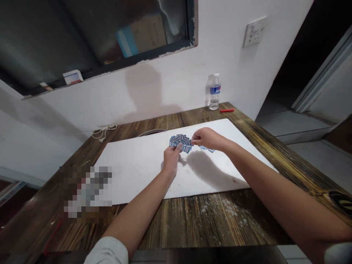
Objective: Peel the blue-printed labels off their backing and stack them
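My left hand (171, 157) is closed around a spread bunch of small blue-edged cards (180, 141), with the thumb lying across their front. The cards overlap in a fan, held above a white board (137, 165). At the fan's right edge, my right hand (205, 138) pinches a card between thumb and fingers; the card is mostly hidden. Below the right hand, a few loose blue-edged cards (206, 149) lie on the board, partly covered by the wrist.
The board rests on a dark wooden table (178, 223). Toward the wall stand a water bottle (215, 92) and a red stick-like object (227, 110). A white cord (103, 131) lies at the back left. A blurred patch (88, 190) covers the board's left front corner.
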Tool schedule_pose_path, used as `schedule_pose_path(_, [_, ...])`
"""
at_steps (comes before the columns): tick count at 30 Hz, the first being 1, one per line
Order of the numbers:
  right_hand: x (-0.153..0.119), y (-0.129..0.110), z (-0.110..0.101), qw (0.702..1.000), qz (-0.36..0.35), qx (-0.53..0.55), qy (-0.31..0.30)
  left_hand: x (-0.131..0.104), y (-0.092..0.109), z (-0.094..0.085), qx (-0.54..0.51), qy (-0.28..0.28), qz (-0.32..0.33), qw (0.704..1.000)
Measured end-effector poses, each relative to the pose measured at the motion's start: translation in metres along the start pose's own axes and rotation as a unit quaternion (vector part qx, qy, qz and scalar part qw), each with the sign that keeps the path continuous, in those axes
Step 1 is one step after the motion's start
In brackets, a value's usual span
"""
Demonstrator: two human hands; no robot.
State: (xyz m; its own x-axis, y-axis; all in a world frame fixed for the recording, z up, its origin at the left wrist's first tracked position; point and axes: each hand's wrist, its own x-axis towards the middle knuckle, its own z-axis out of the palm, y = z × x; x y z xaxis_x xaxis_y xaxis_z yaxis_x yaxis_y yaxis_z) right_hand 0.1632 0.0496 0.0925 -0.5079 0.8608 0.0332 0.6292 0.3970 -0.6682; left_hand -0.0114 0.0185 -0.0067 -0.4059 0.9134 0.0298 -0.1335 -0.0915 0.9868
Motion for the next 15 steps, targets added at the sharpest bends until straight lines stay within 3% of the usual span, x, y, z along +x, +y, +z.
schedule_pose_path(7, [0.000, 0.003, -0.003, 1.000, 0.017, -0.016, -0.004, -0.001, 0.002, 0.001, -0.002, 0.006, -0.006, 1.000])
schedule_pose_path(15, [-0.001, 0.006, -0.016, 0.999, -0.020, -0.045, 0.022, -0.001, 0.003, 0.002, -0.023, 0.013, -0.010, 1.000])
